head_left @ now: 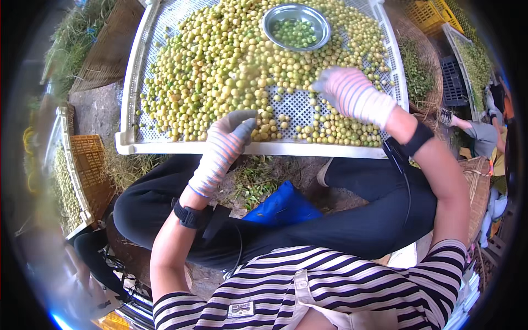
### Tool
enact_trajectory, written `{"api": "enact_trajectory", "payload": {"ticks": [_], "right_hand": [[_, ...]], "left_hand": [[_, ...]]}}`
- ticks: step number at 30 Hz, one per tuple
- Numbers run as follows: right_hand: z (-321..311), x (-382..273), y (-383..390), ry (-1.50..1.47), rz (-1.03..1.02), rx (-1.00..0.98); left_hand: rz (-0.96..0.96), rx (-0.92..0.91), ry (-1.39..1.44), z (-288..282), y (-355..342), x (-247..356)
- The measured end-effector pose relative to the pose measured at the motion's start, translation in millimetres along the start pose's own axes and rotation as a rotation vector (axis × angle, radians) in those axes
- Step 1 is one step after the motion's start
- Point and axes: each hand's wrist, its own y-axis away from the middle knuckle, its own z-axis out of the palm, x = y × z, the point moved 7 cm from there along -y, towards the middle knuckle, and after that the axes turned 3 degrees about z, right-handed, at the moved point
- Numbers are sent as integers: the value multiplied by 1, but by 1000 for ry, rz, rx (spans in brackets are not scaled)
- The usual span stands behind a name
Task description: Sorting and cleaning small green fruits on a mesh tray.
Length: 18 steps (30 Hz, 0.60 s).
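Observation:
A shallow white mesh tray (pixel 264 149) lies before me, heaped with small round yellow-green fruits (pixel 214 71). My left hand (pixel 223 140), in a striped grey-tipped glove, is over the tray's near edge. Its fingers and thumb curl close together beside the fruits; whatever is between them is hidden. My right hand (pixel 357 96), gloved the same way, hovers above the fruits right of a patch of bare mesh. Motion blurs its bent fingers, so I cannot see what they hold. Beyond it, a round metal bowl (pixel 269 37) containing greener pieces rests on the fruits.
My crossed legs (pixel 352 220) are below the tray, with a blue bag (pixel 286 204) between them. An orange crate (pixel 89 162) and another fruit tray (pixel 78 184) stand left. A wicker basket (pixel 434 69) and dark crate (pixel 452 81) are at right, near another person (pixel 487 137).

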Motion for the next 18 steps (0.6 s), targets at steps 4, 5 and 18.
{"api": "enact_trajectory", "payload": {"ticks": [4,5,18], "right_hand": [[-20,-15,-6,1,-247,772],[-19,-16,-12,36,-226,680],[-6,-8,-2,-47,-273,656]], "left_hand": [[112,-48,-225,13,-15,28],[132,-47,-253,11,-22,32],[79,-118,-503,43,-55,4]]}}
